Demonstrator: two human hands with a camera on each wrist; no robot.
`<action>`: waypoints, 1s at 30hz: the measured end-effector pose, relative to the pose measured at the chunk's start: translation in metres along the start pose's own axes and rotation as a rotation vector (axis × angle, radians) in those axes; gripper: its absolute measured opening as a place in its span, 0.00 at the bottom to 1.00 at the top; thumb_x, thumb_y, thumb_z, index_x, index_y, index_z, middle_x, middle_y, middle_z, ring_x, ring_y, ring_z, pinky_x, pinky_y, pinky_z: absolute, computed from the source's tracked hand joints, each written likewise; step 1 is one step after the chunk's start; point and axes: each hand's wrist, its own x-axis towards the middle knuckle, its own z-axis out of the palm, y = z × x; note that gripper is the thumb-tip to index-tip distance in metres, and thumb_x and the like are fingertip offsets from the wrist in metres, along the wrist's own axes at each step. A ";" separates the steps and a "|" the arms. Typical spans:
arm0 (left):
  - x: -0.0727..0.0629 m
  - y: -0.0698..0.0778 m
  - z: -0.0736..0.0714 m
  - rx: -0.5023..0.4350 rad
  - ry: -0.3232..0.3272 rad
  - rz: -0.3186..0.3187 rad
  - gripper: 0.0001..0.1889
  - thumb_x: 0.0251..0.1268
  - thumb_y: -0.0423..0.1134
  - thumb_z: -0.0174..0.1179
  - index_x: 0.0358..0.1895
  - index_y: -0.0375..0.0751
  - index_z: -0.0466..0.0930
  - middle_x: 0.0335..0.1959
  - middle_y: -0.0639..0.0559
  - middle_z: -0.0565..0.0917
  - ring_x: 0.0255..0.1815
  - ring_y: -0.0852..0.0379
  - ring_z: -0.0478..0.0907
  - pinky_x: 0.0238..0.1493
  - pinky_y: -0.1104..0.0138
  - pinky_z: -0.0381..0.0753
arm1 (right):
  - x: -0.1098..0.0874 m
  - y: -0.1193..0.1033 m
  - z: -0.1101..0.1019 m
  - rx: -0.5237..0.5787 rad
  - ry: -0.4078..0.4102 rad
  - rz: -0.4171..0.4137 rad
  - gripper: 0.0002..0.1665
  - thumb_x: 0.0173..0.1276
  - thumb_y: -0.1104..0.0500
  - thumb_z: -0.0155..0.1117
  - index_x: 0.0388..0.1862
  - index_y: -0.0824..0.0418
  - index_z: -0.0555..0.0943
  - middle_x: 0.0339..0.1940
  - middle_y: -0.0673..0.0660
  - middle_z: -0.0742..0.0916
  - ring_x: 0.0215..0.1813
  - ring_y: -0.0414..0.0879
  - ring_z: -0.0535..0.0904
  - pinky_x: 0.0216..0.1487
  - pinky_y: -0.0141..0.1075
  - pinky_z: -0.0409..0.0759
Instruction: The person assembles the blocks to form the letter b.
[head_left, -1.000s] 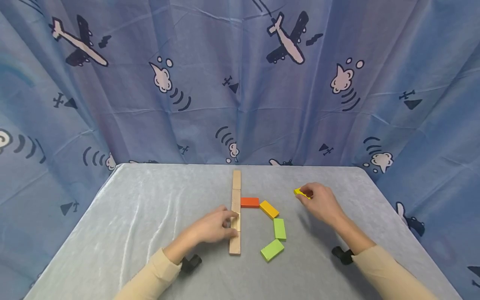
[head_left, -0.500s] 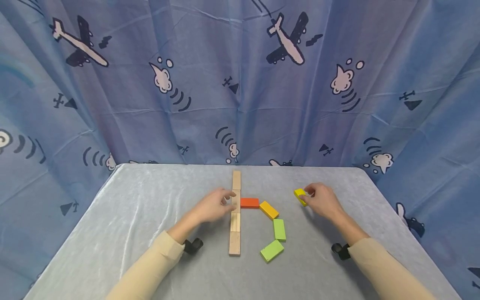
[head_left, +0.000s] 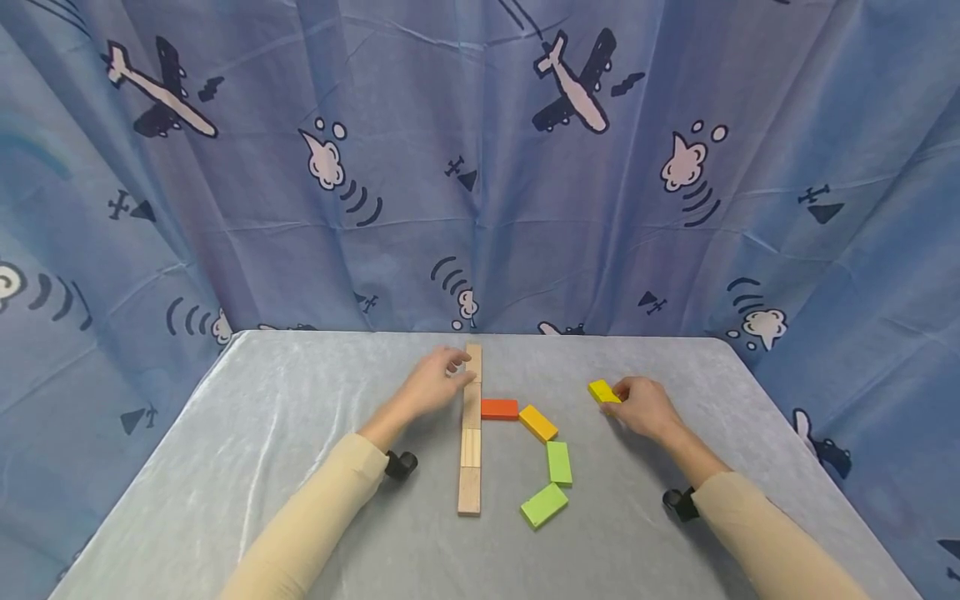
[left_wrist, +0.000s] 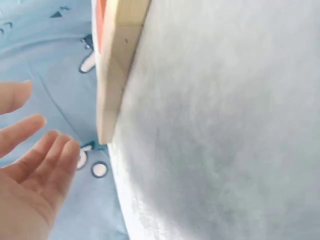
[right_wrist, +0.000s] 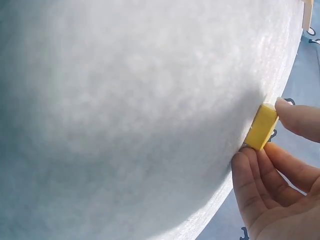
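Between the thumb and fingers of my right hand (head_left: 643, 407) is a yellow block (head_left: 603, 391), gripped near the table's far right. The right wrist view shows this same yellow block (right_wrist: 262, 127) pinched at its ends. My left hand (head_left: 437, 382) is beside the far end of a straight row of plain wooden blocks (head_left: 470, 448), fingers loosely bent. In the left wrist view, the left hand (left_wrist: 37, 185) holds nothing and stands apart from the wooden row (left_wrist: 116, 75). A red-orange block (head_left: 499, 409) meets the row's right side.
From the red-orange block, an orange block (head_left: 538, 423), a green block (head_left: 558, 463) and a lighter green block (head_left: 544, 505) curve toward the front. All lie on a grey cloth-covered table (head_left: 300, 433). A blue patterned curtain (head_left: 480, 167) hangs behind it.
My left hand has moved away along the wooden row, from its lower middle to its far end. The right hand has barely shifted, while the yellow block in its fingers has turned slightly.
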 end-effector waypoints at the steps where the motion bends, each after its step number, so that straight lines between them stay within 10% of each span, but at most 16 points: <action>1: 0.004 -0.002 0.000 -0.005 0.011 -0.005 0.20 0.73 0.42 0.61 0.61 0.33 0.80 0.55 0.39 0.79 0.55 0.44 0.78 0.56 0.52 0.78 | 0.000 0.000 0.000 -0.002 0.000 -0.002 0.28 0.66 0.57 0.71 0.54 0.79 0.79 0.46 0.70 0.84 0.43 0.57 0.79 0.47 0.50 0.81; 16: 0.044 -0.029 0.013 -0.176 0.032 -0.200 0.24 0.75 0.44 0.60 0.66 0.33 0.76 0.63 0.37 0.76 0.63 0.41 0.75 0.60 0.50 0.76 | 0.000 0.003 0.004 0.020 0.000 0.006 0.28 0.65 0.56 0.73 0.53 0.79 0.80 0.45 0.70 0.85 0.42 0.56 0.79 0.45 0.48 0.81; 30: 0.060 -0.032 0.023 -0.133 0.010 -0.270 0.28 0.71 0.42 0.63 0.68 0.31 0.73 0.66 0.36 0.76 0.68 0.41 0.72 0.68 0.51 0.70 | 0.003 0.004 0.000 0.063 0.005 0.016 0.28 0.65 0.57 0.73 0.53 0.79 0.80 0.46 0.70 0.85 0.43 0.57 0.79 0.43 0.45 0.81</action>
